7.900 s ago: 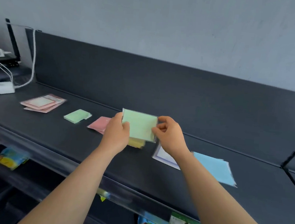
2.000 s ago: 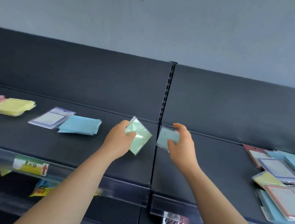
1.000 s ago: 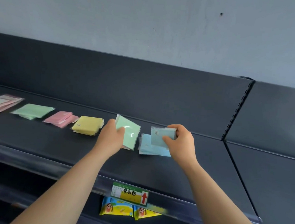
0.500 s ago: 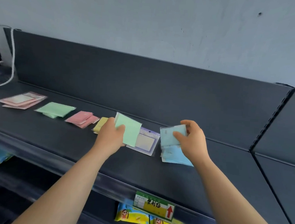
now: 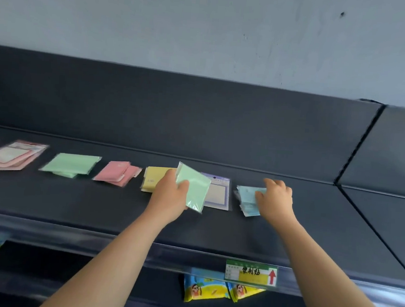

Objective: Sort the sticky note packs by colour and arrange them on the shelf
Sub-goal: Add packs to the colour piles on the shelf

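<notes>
The left grip point(image 5: 169, 194) is clenched on a green pack point(image 5: 193, 189), held tilted above the shelf point(image 5: 215, 227) at about 12 o'clock. The pack overlaps the yellow pile point(image 5: 154, 178) and the purple-framed pack point(image 5: 217, 193), much as it did half a second ago. The change is at 1 o'clock. The right grip point(image 5: 276, 199), which had a blue pack point(image 5: 249, 192) lifted clear, has come down. That pack now lies on top of the blue pile point(image 5: 249, 206), with thumb and fingers apparently still pinching its right edge. Blue looks as good as delivered and needs only the let-go; green is the open job.

Nearest, at 5 o'clock, a green-and-yellow price label point(image 5: 251, 272) sits on the front rail, with snack packets point(image 5: 210, 289) below it. On the shelf, from 12 round to 9 o'clock, lie the yellow pile, a pink pile point(image 5: 117, 172), a green pile point(image 5: 71, 163) and some pink-framed packs point(image 5: 10, 155). The green pile is the likely home for the held pack. The yellow and pink piles lie between, so the carry should pass over them rather than drag through. Farthest stands the dark back panel point(image 5: 199, 119).
</notes>
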Demonstrator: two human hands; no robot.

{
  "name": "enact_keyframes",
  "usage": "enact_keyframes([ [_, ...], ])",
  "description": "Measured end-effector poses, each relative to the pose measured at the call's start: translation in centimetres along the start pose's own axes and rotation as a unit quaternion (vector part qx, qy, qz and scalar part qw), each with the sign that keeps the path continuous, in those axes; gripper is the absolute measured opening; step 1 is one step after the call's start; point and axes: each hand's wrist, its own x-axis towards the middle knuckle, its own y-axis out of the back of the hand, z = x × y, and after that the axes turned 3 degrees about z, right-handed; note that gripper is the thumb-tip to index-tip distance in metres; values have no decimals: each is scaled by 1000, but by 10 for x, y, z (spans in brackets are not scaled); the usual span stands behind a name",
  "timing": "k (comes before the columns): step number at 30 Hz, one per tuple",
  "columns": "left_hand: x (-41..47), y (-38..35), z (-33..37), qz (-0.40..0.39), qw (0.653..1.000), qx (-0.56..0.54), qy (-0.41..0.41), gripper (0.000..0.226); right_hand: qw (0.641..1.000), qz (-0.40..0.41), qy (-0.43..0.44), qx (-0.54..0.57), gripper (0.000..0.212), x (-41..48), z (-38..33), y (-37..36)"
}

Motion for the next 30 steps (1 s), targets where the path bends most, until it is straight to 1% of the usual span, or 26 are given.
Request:
enact_keyframes([
  [2,-1,6,-4,-1,1000,-8,3,18,999,28,28,-6,46,-4,-6,0],
  [3,0,9,-5,0,1000,-11,4,18,998,39,47,11,47,-7,-12,-1],
  [6,2,20,-5,20,999,-26,4,16,986,44,115,109,40,-17,-47,-3],
  [9,8,35,-7,50,998,-44,15,16,963,-15,166,210,34,-29,-91,-9],
  [11,12,46,-12,65,997,-35,23,18,948,-54,190,249,33,-36,-116,-19],
  [13,14,59,-16,76,996,-46,32,20,937,-77,208,271,31,-39,-135,-32],
  [16,15,80,-24,92,992,-73,46,21,927,-109,193,303,34,-42,-161,-49],
  [18,16,97,-32,97,992,-64,47,21,921,-123,182,321,38,-45,-179,-57],
  [22,29,141,-52,102,994,4,44,18,917,-128,188,327,41,-44,-222,-72],
  [25,44,176,-69,124,990,56,23,16,915,-145,169,336,40,-42,-257,-87],
  [28,62,208,-87,164,982,90,-2,20,924,-148,153,318,40,-42,-296,-109],
  [30,76,224,-100,171,980,103,-5,22,930,-150,143,303,40,-42,-318,-123],
])
